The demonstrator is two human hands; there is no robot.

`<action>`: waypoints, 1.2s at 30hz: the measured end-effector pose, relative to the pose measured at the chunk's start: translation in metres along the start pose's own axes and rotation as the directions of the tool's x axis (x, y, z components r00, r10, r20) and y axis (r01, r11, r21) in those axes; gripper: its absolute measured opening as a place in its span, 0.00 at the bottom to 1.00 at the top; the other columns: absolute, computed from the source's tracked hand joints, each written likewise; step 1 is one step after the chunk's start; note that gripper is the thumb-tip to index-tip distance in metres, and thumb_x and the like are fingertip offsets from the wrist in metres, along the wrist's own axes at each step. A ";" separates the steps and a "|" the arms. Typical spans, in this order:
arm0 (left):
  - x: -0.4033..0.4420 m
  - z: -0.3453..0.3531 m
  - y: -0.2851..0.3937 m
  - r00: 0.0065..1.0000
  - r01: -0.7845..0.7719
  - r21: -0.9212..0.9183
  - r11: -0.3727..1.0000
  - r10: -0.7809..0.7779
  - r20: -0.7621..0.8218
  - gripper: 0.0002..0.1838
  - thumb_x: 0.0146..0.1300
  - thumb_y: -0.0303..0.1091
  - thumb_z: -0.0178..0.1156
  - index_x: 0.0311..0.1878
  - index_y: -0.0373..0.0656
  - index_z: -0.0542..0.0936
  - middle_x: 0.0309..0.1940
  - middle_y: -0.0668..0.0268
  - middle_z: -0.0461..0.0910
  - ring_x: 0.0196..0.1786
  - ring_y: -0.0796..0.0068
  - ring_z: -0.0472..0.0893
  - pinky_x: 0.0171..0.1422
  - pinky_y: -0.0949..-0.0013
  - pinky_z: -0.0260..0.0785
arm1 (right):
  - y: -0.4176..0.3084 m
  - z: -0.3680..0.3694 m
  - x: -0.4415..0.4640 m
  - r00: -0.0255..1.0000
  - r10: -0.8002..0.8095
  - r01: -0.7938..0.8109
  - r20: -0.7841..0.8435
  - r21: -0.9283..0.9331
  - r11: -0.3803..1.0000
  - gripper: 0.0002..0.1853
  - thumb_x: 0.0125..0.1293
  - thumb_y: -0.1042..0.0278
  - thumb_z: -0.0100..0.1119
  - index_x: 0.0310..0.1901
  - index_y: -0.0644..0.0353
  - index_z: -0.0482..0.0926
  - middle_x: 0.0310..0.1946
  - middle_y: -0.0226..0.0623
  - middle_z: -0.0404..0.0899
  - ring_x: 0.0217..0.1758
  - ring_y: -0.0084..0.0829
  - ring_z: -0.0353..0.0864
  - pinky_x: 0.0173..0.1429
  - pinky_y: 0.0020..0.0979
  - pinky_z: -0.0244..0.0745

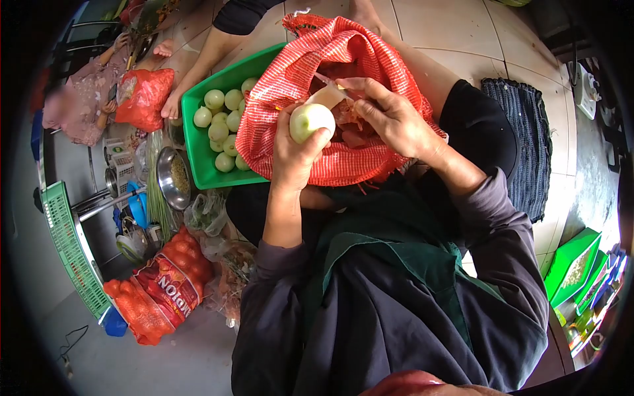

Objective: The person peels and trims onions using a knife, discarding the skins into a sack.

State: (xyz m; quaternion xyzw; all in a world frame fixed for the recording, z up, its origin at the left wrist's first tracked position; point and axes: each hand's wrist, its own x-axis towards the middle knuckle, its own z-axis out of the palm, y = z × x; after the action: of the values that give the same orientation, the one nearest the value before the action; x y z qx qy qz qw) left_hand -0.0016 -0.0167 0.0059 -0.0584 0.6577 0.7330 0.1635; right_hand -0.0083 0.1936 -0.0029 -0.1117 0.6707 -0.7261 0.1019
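A pale, peeled onion point(312, 123) rests in my left hand point(294, 148), whose fingers and thumb wrap round it. My right hand point(389, 119) is closed in a pinch just to the right of the onion; a pale strip of peel point(330, 96) hangs from its fingertips. Both hands are over the mouth of a red and white mesh sack point(277, 86), with brown onion skins point(353, 125) inside. Left of the sack stands a green tray point(192, 142) holding several peeled onions point(214, 99).
On the left are a metal bowl point(174, 178), a red bag point(143, 99), a full orange net sack point(162, 287) and a green basket point(69, 244). Another person point(82, 109) sits at the upper left. A dark woven mat point(525, 142) lies at the right.
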 end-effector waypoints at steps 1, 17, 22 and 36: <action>-0.001 -0.002 0.001 0.999 0.012 -0.082 0.997 -0.009 0.041 0.31 0.55 0.31 0.69 0.60 0.42 0.65 0.45 0.61 0.75 0.35 0.75 0.80 0.29 0.79 0.72 | 0.003 0.000 0.001 0.999 -0.033 0.032 -0.010 -0.017 0.999 0.18 0.76 0.69 0.44 0.65 0.58 0.67 0.44 0.42 0.82 0.48 0.29 0.84 0.51 0.29 0.79; 0.009 -0.014 -0.008 0.980 -0.076 -0.292 0.953 0.125 0.154 0.35 0.54 0.42 0.72 0.61 0.46 0.65 0.54 0.60 0.74 0.46 0.67 0.81 0.37 0.73 0.76 | -0.006 -0.014 0.004 0.988 0.151 -0.149 -0.042 0.029 0.988 0.19 0.76 0.68 0.42 0.65 0.56 0.68 0.41 0.34 0.77 0.45 0.22 0.75 0.54 0.26 0.72; 0.009 -0.010 -0.004 0.952 -0.115 -0.305 0.945 0.193 0.238 0.37 0.53 0.39 0.72 0.64 0.46 0.65 0.52 0.61 0.74 0.53 0.68 0.79 0.54 0.63 0.79 | 0.004 -0.023 0.008 0.976 0.214 -0.209 -0.046 0.101 0.973 0.19 0.76 0.67 0.44 0.66 0.57 0.68 0.46 0.36 0.77 0.49 0.22 0.74 0.57 0.26 0.71; 0.008 -0.005 -0.005 0.968 -0.202 -0.108 0.973 0.215 0.127 0.40 0.54 0.34 0.73 0.66 0.42 0.60 0.54 0.61 0.71 0.55 0.71 0.75 0.59 0.67 0.72 | -0.013 0.000 -0.007 0.963 -0.029 0.090 0.270 -0.218 0.972 0.26 0.70 0.69 0.51 0.69 0.61 0.61 0.53 0.50 0.76 0.59 0.46 0.76 0.61 0.39 0.70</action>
State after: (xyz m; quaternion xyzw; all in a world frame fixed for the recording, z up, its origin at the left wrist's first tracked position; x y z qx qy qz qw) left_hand -0.0081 -0.0201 -0.0023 0.0545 0.6118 0.7787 0.1276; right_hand -0.0015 0.1972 0.0095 -0.2388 0.7265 -0.6254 0.1551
